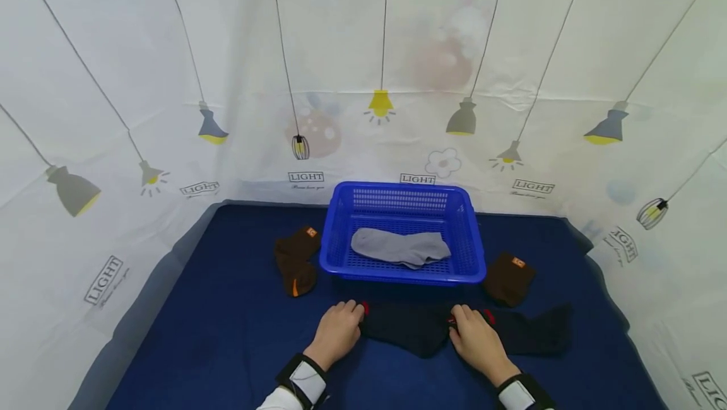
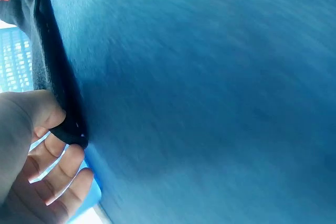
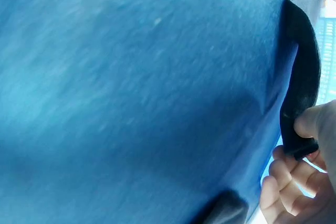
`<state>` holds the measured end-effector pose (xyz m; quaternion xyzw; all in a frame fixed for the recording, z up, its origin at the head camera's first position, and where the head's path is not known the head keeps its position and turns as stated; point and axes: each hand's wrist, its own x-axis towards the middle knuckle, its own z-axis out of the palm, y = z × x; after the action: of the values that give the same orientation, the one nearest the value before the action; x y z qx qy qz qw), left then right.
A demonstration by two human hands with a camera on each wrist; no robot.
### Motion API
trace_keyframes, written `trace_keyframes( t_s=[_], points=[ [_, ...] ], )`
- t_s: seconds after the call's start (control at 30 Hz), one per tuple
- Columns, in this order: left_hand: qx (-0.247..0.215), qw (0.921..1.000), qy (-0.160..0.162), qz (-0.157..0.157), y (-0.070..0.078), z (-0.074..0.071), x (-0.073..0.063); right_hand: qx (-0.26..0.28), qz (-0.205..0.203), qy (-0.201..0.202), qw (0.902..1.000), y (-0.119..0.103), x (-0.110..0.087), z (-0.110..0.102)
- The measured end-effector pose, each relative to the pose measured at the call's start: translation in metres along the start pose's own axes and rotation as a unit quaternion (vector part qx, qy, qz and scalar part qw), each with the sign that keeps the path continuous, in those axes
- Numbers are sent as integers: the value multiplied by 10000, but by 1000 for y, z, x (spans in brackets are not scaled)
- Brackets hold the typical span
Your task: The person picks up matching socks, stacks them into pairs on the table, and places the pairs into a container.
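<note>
A black sock (image 1: 406, 329) with red marks near its ends is stretched sideways between my two hands. My left hand (image 1: 336, 333) pinches its left end; in the left wrist view the thumb presses the dark fabric (image 2: 52, 72) against the fingers. At the other end my right hand (image 1: 476, 340) pinches it, and the right wrist view shows the sock edge (image 3: 303, 77) between thumb and fingers. A second black sock (image 1: 539, 332) with a red mark lies just right of my right hand, partly behind it.
Beyond the hands stands a blue plastic basket (image 1: 397, 276) with a grey sock (image 1: 400, 247) inside. One brown sock (image 1: 295, 252) lies left of the basket, another brown sock (image 1: 508, 279) at its right. Dark blue cloth (image 1: 216, 334) covers the table, with a lamp-printed white curtain (image 1: 352, 31) behind.
</note>
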<state>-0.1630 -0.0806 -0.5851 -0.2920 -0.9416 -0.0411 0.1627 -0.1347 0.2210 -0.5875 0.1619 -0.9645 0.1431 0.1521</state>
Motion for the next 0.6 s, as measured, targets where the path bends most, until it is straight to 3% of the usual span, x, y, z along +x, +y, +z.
trace_keyframes(
  t_s=[0.17, 0.4, 0.6],
  points=[
    [-43, 9999, 29, -154, -7, -6, -11, 88, -67, -223, 9997, -9, 3, 4],
    [-125, 9996, -48, -255, -11, -6, -21, -14, -409, -79, 9991, -13, 1, 11],
    [-116, 9996, -119, -236, -13, -11, -23, -129, -267, -486, 9984, -12, 1, 5]
  ],
)
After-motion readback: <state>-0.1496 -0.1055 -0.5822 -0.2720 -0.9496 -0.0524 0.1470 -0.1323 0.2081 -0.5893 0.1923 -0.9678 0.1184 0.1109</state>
